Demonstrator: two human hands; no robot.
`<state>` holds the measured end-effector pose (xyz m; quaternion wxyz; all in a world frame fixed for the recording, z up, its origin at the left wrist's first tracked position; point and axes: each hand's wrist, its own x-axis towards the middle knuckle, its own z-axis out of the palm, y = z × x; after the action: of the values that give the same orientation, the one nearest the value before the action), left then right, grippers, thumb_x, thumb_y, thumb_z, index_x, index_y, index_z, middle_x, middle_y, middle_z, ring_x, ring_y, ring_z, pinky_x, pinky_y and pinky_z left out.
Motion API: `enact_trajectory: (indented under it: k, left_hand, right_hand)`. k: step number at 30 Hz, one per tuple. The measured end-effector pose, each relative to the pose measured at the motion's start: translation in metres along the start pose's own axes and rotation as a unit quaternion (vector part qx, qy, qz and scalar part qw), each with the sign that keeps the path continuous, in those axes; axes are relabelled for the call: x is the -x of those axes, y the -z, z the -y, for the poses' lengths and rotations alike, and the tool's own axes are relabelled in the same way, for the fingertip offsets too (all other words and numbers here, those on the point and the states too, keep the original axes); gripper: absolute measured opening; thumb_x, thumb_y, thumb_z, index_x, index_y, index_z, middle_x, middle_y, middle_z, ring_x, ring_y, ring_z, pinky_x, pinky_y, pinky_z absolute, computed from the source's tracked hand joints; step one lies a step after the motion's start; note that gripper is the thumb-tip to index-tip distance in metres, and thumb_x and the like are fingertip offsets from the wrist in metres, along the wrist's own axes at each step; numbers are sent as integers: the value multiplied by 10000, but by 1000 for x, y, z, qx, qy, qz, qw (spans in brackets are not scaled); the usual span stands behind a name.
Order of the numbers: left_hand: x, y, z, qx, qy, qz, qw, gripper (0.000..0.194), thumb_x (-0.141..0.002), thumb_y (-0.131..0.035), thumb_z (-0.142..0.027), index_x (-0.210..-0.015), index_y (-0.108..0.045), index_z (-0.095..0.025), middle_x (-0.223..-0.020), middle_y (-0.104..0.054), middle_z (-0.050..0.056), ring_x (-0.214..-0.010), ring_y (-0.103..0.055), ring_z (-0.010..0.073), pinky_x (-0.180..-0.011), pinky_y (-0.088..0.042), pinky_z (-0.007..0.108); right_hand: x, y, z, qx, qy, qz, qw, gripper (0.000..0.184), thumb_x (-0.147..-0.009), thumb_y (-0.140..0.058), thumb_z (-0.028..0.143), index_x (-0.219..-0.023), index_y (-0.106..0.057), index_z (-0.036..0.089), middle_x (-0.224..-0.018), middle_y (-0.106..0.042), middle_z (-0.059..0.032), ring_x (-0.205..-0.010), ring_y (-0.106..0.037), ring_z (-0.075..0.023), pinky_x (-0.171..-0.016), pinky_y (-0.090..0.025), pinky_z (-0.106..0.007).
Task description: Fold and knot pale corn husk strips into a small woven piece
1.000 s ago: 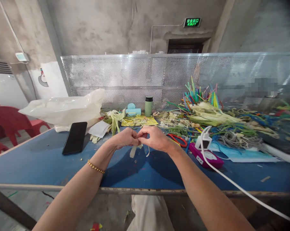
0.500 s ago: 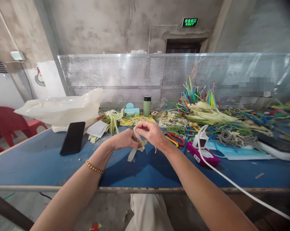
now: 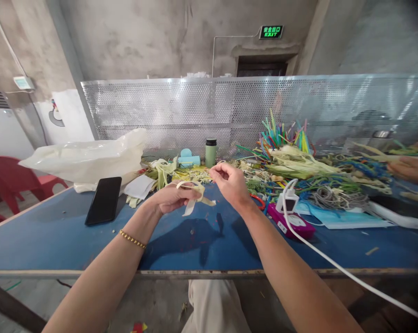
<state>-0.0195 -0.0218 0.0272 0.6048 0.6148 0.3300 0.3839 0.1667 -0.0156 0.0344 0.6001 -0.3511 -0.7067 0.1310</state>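
My left hand pinches several pale strips of corn husk, which curl above its fingers and hang below them over the blue table. My right hand is raised a little to the right and further forward, apart from the strips. Its thumb and forefinger are pressed together; anything between them is too small to make out. Behind the hands, a yellow sheet carries scattered husk scraps. A green lidded cup stands behind the right fingertips.
A black phone and a large plastic bag lie left. On the right are corn husks, coloured pipe cleaners, wire coils, a purple power strip with a white cable, and another person's hand.
My hands were together at the strips; my right hand pulled up a strip, then moved away to the upper right. The strips stay in my left hand. Another person's hand now shows at far right.
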Motion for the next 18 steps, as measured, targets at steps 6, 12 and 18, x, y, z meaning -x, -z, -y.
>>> enact_trajectory:
  k: [6, 12, 18]
  left_hand:
    - [-7, 3, 3, 46, 1, -41, 998, 260, -547, -825, -170, -590, -572, -125, -563, -482, -50, -484, -405, 31, -454, -310, 182]
    - [-7, 3, 6, 33, -12, -34, 999, 230, -542, -815, -143, -598, -593, -120, -567, -500, -48, -479, -412, 34, -464, -318, 192]
    - [-7, 2, 5, 53, -11, -55, 997, 212, -558, -803, -134, -638, -607, -124, -585, -507, -48, -485, -421, 40, -463, -321, 201]
  right_hand:
    - [5, 1, 9, 67, 104, 142, 982, 89, -779, -677, 156, -862, -706, 168, -857, -648, -31, -706, -567, -118, -655, -443, -246]
    - [6, -4, 3, 106, 115, 142, 978, 86, -835, -633, 122, -824, -705, 168, -798, -652, -28, -706, -571, -123, -663, -427, -248]
    - [5, -2, 1, 133, 140, 138, 971, 114, -893, -580, 143, -817, -663, 164, -812, -650, -39, -758, -576, -147, -695, -415, -264]
